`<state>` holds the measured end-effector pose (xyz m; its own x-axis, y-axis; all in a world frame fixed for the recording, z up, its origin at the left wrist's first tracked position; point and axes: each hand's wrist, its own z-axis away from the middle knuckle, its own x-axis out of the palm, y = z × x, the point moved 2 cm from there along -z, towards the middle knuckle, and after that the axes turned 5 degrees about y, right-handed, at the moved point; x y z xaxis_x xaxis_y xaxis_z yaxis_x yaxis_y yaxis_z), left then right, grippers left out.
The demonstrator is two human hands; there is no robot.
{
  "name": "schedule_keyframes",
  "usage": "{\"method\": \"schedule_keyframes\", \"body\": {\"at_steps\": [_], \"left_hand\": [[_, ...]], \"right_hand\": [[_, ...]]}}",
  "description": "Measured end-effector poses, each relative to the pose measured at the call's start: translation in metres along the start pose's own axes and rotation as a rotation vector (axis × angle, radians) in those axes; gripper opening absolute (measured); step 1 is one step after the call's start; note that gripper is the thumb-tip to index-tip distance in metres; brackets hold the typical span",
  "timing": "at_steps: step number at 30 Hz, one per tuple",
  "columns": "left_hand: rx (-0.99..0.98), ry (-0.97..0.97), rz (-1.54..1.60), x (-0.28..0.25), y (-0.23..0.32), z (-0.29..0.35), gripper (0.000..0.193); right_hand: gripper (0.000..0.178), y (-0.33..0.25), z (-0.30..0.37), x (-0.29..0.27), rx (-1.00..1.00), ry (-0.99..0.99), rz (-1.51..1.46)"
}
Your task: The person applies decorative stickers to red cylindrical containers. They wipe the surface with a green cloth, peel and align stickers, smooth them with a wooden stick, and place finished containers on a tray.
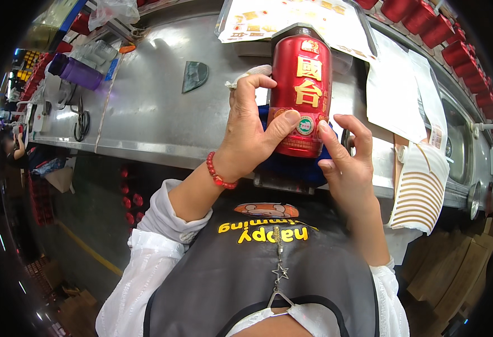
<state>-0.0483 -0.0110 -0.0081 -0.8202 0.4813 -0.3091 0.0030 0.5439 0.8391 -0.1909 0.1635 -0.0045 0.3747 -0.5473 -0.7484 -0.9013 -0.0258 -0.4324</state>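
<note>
A red bottle (287, 84) with raised gold characters lies on a blue padded support (291, 171), its lower end toward me. A dark angular piece (299, 28) sits at its far end. A clear-red label band with a round green-and-white seal (305, 124) runs across its near part. My left hand (252, 121) is closed on the bottle's left side, thumb pressed on the band beside the seal; a white covering shows on one finger. At the band's right edge, my right hand (347, 151) touches with its index fingertip, its fingers apart and holding nothing.
Beyond the bottle lies a tray of gold-printed label sheets (246, 19). White paper (395, 90) and a brown-striped strip sheet (420, 191) overhang the right side. A dark green flat piece (195, 76) and a purple bottle (77, 71) are on the metal table (145, 123). Red containers (454, 50) line the far right.
</note>
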Motion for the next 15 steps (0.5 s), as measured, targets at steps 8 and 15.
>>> {"method": "schedule_keyframes", "body": {"at_steps": [8, 15], "left_hand": [[-0.006, -0.001, 0.014, 0.0016, 0.0019, 0.0006, 0.058], [-0.057, -0.001, 0.128, 0.0024, -0.0048, 0.0052, 0.062]], "right_hand": [[0.044, -0.0028, -0.0052, 0.0041, -0.030, 0.046, -0.088], [0.044, 0.0010, 0.0009, 0.0005, -0.021, 0.075, -0.043]]}}
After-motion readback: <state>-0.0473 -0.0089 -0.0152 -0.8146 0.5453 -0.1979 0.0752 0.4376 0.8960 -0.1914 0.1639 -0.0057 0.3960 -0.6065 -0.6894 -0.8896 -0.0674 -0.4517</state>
